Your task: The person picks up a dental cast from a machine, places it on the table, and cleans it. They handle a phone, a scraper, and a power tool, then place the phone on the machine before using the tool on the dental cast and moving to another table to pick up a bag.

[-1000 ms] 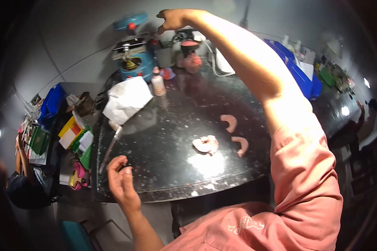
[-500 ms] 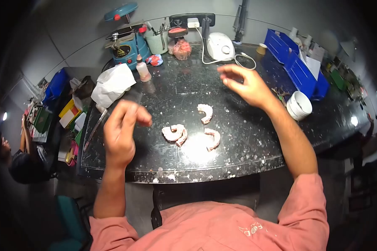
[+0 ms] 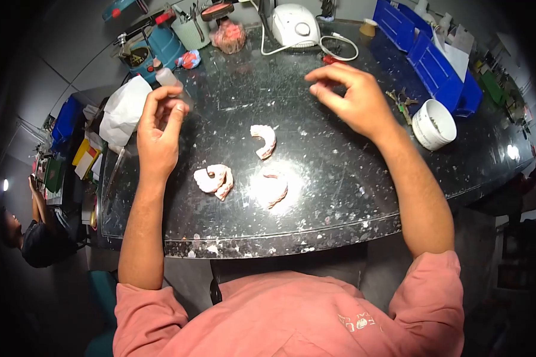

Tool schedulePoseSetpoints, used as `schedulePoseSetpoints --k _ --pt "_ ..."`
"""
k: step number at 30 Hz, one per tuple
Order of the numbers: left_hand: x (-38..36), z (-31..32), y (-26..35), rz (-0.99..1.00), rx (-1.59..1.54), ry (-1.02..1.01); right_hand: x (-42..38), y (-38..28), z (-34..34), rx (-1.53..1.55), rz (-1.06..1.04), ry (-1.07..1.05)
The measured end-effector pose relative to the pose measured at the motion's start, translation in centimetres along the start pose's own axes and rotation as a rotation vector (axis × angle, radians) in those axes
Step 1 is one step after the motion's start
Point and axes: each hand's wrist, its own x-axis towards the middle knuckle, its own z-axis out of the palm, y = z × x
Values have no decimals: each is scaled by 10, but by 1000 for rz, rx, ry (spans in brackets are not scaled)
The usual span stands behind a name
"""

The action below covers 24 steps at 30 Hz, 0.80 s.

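My left hand (image 3: 159, 131) is raised over the left of the black table, fingers loosely curled and thumb near them, with nothing visible in it. A white plastic bottle (image 3: 168, 78) and a crumpled white sheet (image 3: 125, 112) are close to it. Above the right side, my right hand (image 3: 357, 98) has its thumb and index finger apart and holds nothing. Between my hands lie horseshoe-shaped, pinkish-white dental arches: a curved one (image 3: 265, 141) further back, another (image 3: 279, 189) in the bright glare, and a clump (image 3: 215, 180) at left that seems to be two overlapping.
A white tub (image 3: 433, 125) stands right of my right forearm, beside blue bins (image 3: 438, 74). At the back are a white machine with a dial and cable (image 3: 295, 27), a cup of tools (image 3: 190, 31) and a blue device (image 3: 155, 52). A person (image 3: 44, 238) is at far left.
The camera view has shifted, so the table items appear further left. My left hand has moved up toward the bottle, its fingers now pointing upward. My right hand keeps much the same pose.
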Motion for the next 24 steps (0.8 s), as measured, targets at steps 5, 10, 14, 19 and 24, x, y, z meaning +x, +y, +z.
schedulePoseSetpoints --k 5,10,14,19,24 --pt "5 -24 34 -212 195 -595 -5 -12 17 71 47 -109" --pt "-10 -30 48 -297 274 -974 -19 -50 47 96 -218 -317" --pt "-14 -20 46 -206 456 -916 -27 -54 60 -7 -341 -447" --pt "-15 -9 43 -247 272 -776 -20 -36 48 -24 -337 -448" --pt "-10 -12 40 -277 262 -624 -10 -20 31 31 -167 -292"
